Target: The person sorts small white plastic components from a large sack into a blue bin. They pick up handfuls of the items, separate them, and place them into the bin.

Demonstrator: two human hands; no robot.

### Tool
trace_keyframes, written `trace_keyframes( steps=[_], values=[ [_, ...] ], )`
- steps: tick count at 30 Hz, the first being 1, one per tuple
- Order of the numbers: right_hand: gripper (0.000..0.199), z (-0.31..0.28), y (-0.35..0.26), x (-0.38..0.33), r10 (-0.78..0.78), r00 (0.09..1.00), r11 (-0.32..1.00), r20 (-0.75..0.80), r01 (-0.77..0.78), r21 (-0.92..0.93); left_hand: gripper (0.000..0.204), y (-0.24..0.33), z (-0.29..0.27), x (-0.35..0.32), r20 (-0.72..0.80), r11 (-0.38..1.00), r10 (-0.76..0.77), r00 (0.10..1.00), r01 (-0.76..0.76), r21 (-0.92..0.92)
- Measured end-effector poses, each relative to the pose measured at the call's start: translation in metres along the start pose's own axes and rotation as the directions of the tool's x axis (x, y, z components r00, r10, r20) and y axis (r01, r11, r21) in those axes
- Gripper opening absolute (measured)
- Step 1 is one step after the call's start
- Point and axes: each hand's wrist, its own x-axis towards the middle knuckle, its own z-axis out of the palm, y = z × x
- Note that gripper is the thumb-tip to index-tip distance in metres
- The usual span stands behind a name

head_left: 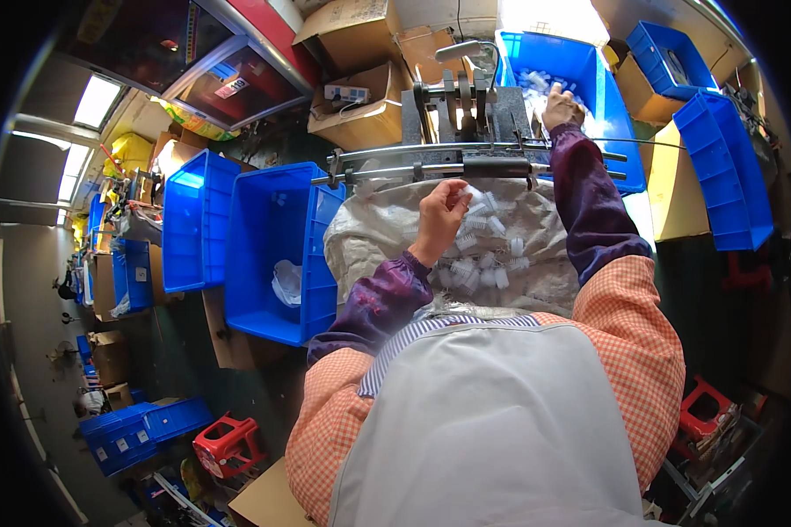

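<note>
My left hand (442, 218) is closed in a pinch on a small white plastic piece (473, 193), over the sheet on my lap. Below and beside it, several similar white, ribbed plastic pieces (479, 263) lie loose on the crumpled grey-white sheet (360, 241). Farther off to the right, my right hand (563, 110) reaches over a blue bin (613, 97) holding many white plastic pieces (536, 81). Its fingers are bent together among them, and what they hold is too small to make out. A bench machine (466, 105) with metal rods (395, 169) stands in front of me.
On the left, a deep blue crate (268, 237) holds a white bag (287, 283), with another blue crate (198, 220) beside it. Cardboard boxes (356, 110) stand behind. Blue bins (721, 167) are at right. Red stools (228, 445) stand low on both sides.
</note>
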Motion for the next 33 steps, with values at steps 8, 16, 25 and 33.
trace_keyframes(
  steps=[8, 16, 25, 33],
  values=[
    [0.032, -0.073, -0.029, -0.109, -0.850, 0.479, 0.261, 0.220, 0.019, 0.965, 0.023, 0.012, 0.014, 0.020, -0.019, 0.995, 0.066, 0.998, -0.067, -0.069],
    [0.012, 0.016, -0.043, -0.043, -0.358, 0.930, 0.831, -0.085, 0.358, 0.426, 0.036, -0.049, 0.022, -0.017, 0.453, 0.632, 0.030, 0.891, -0.368, 0.682],
    [0.009, 0.030, -0.061, -0.034, -0.408, 0.904, 0.861, -0.128, 0.428, 0.274, 0.028, -0.073, 0.018, -0.023, 0.421, 0.573, 0.132, 0.897, -0.416, 0.706],
    [0.012, 0.035, -0.058, -0.027, -0.453, 0.885, 0.829, -0.107, 0.462, 0.316, 0.028, -0.040, 0.005, -0.017, 0.240, 0.819, 0.172, 0.955, -0.274, 0.505]
  ],
)
